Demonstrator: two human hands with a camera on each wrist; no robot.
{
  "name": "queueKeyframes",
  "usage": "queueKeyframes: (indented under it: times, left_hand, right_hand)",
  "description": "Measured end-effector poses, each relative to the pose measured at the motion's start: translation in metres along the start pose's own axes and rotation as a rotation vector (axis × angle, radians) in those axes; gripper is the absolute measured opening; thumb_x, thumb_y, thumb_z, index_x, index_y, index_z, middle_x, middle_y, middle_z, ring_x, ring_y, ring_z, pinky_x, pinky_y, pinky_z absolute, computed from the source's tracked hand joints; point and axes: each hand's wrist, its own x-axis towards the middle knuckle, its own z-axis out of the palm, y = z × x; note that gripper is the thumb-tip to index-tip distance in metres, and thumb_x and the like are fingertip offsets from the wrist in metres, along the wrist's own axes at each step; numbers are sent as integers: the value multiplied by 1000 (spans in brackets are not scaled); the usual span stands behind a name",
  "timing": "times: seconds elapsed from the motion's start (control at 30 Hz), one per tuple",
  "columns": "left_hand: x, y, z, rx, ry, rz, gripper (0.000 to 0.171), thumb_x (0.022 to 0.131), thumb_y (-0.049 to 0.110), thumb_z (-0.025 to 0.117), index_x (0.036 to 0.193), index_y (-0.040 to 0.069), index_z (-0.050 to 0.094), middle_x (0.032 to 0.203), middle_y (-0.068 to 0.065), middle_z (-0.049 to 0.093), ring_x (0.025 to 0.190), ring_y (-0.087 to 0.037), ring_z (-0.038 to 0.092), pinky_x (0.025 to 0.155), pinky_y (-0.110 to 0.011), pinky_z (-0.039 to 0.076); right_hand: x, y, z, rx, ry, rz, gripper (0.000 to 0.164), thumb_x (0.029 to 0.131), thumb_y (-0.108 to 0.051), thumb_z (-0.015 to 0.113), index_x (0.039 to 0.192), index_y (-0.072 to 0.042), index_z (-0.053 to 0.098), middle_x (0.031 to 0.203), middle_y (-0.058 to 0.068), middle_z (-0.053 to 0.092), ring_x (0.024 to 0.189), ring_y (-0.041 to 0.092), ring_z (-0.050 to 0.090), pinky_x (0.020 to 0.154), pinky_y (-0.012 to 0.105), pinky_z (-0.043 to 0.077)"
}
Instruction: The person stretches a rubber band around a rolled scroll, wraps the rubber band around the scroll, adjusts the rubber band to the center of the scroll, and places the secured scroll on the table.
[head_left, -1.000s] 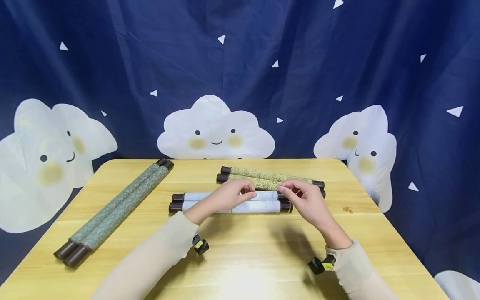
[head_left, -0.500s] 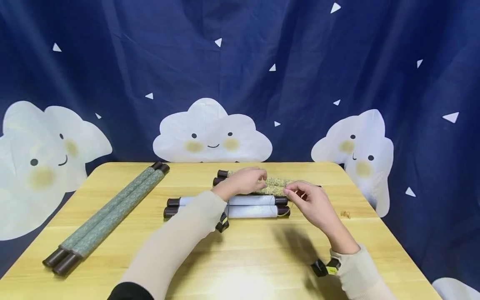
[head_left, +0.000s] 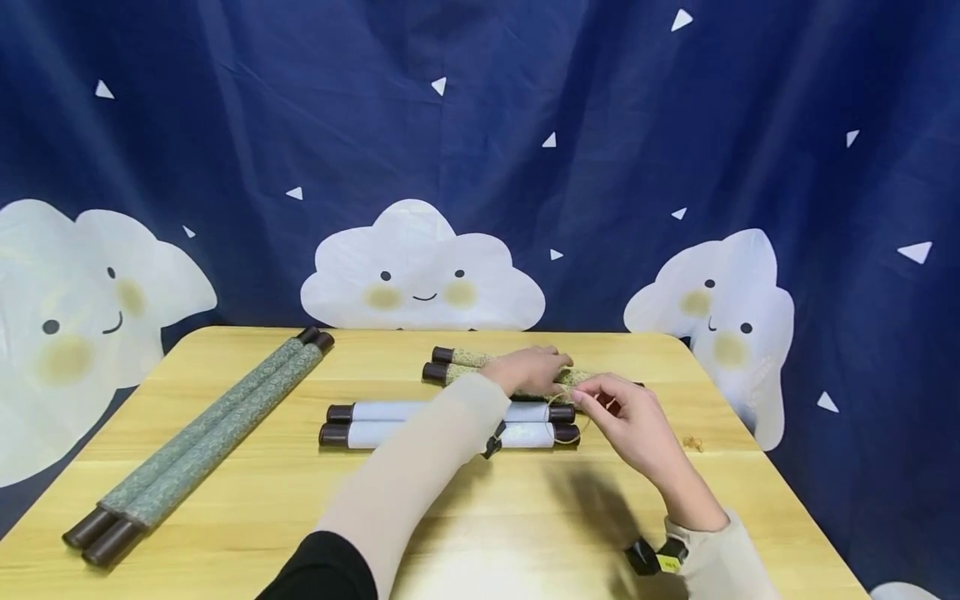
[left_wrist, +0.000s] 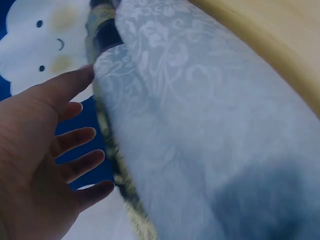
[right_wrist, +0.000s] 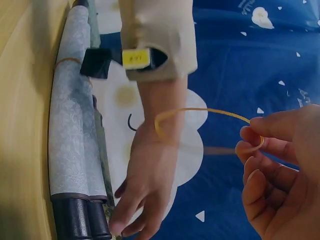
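Note:
My right hand [head_left: 626, 421] pinches a thin yellow rubber band [right_wrist: 192, 108] between thumb and fingers; the band hangs as a loose loop. My left hand [head_left: 528, 372] reaches over the yellow patterned scroll [head_left: 465, 358], a double roll with dark end knobs at the back of the table. Its fingers are spread and loosely bent in the left wrist view, beside the rolls, holding nothing. Just in front lies a pale blue double-rolled scroll [head_left: 372, 434], partly covered by my left forearm. Around this scroll runs a rubber band [right_wrist: 67, 60] in the right wrist view.
A longer green double-rolled scroll [head_left: 210, 429] lies slantwise along the table's left side. Several small tan rubber bands [head_left: 693, 443] sit in a little heap at the right. A dark blue curtain [head_left: 480, 150] with clouds hangs behind the wooden table [head_left: 480, 533].
My left hand has gone from above the pale blue scroll back and right to the yellow scroll. My right hand keeps its pinch on the rubber band and has barely moved.

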Motion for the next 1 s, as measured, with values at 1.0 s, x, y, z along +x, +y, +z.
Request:
queueKeyframes:
  times: [1.0]
  left_hand:
    - [31, -3, 11, 75, 0, 39, 75, 88, 65, 57, 150, 28, 35, 141, -3, 50, 126, -23, 50, 104, -40, 41]
  right_hand:
    - [2, 2, 6, 3, -13, -84, 12, 90, -9, 71, 91, -21, 72, 84, -14, 65, 65, 4, 54, 57, 21, 48]
